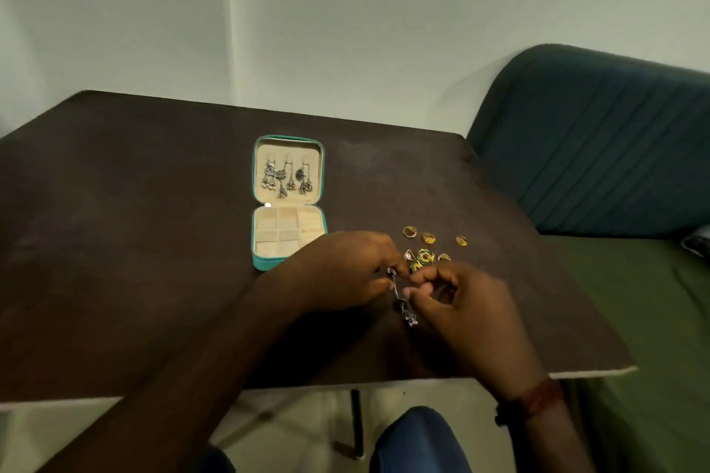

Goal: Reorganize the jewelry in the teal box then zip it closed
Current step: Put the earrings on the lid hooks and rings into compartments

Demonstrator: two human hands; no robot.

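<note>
The teal jewelry box (256,238) lies open in the middle of the dark table. Several silver dangling earrings (286,177) hang in its beige lid, and the tray compartments below look bare. To the right of the box my left hand (345,273) pinches the top of a silver dangling earring (403,305), which hangs between both hands. My right hand (466,313) has its fingers curled close to that earring; whether they touch it is unclear. Just beyond my fingers lie several gold rings (428,238) and a green and yellow enamel piece (422,257).
The dark brown table (134,242) ends at a near edge just below my wrists. A dark green upholstered seat (599,150) stands against the table's right side. A pale wall rises behind, and my knee in blue cloth (418,442) shows under the table.
</note>
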